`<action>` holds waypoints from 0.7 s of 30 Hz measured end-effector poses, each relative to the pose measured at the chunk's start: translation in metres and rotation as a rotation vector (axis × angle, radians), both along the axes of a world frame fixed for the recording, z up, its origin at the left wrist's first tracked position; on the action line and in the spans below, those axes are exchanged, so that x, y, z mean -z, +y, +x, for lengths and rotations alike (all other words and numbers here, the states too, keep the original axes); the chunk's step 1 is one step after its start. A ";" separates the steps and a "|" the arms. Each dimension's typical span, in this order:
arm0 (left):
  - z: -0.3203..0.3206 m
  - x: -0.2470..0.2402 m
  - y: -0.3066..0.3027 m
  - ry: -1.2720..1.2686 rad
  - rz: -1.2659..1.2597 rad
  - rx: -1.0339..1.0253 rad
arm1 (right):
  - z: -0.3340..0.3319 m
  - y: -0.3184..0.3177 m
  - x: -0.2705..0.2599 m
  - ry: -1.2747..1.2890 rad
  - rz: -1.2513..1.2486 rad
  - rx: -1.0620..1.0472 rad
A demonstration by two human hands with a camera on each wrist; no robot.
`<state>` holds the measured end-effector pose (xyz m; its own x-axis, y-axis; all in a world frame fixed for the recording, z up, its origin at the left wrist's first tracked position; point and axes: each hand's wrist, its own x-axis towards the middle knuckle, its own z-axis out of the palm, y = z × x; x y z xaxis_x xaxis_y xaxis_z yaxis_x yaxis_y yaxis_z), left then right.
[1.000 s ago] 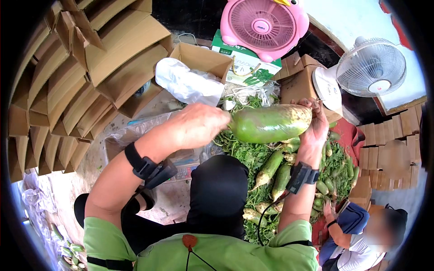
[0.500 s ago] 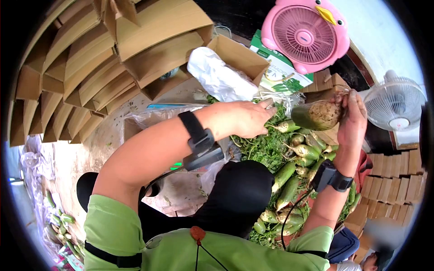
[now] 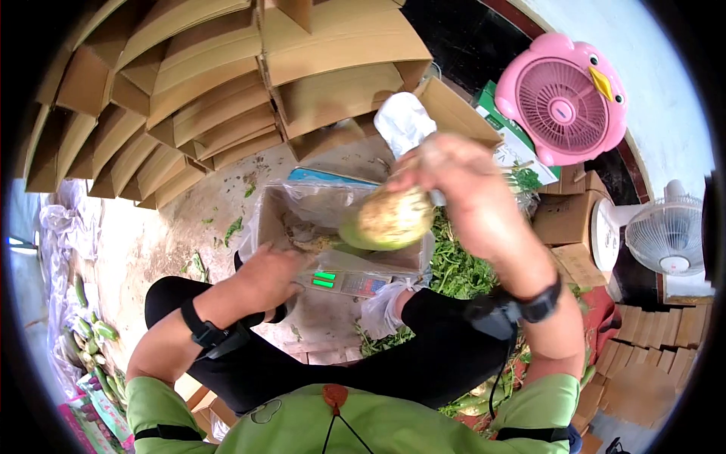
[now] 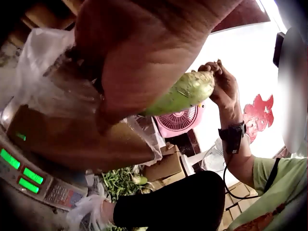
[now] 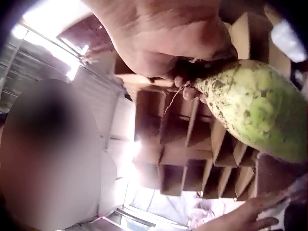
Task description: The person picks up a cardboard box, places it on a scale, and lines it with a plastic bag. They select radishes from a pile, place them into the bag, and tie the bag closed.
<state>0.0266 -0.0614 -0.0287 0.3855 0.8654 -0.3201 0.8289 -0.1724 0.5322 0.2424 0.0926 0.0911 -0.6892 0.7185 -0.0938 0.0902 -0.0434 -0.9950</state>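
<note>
Right in the middle of the head view, a large green radish point(image 3: 393, 225) was held aloft, its pale end blotched with soil, seen over the right part of a plastic-lined cardboard box point(image 3: 274, 214). It was held by the right hand point(image 3: 461, 175), blurred there, but in the right wrist view that grip was clearly clamped on the tapered end, a thin root point(image 5: 172, 102) left dangling beside the fingertips. And the left hand point(image 3: 271, 278)? It was placed by the box's near left corner, its fingers spread apart; whether the cardboard was touched could not be told. Just below the box, green digits were lit on a digital scale point(image 3: 363, 285). To the right of centre, leafy greens point(image 3: 463, 266) were strewn on the floor. A pink fan point(image 3: 561, 112) was stationed at upper right, a white fan point(image 3: 668, 236) below it, and cardboard cartons point(image 3: 348, 47) were stacked across the upper left.
</note>
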 end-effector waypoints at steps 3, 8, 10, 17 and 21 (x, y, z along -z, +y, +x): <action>0.004 0.002 -0.002 0.131 -0.026 0.029 | -0.045 -0.007 0.060 0.067 -0.068 -0.079; -0.002 0.024 -0.007 0.080 0.100 0.007 | -0.088 -0.026 0.128 -0.023 -0.113 -0.021; -0.001 0.022 -0.005 0.070 0.051 -0.010 | -0.098 -0.031 0.146 0.031 -0.237 0.030; -0.002 0.026 -0.005 0.042 0.033 -0.022 | -0.095 -0.037 0.163 0.070 -0.509 0.227; -0.003 0.023 -0.004 0.020 0.026 -0.029 | -0.085 -0.031 0.155 0.036 -0.396 0.176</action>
<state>0.0237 -0.0654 -0.0519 0.3543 0.8841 -0.3047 0.8440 -0.1620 0.5112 0.1573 0.0620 -0.0643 -0.5670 0.7391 -0.3637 0.0125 -0.4338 -0.9009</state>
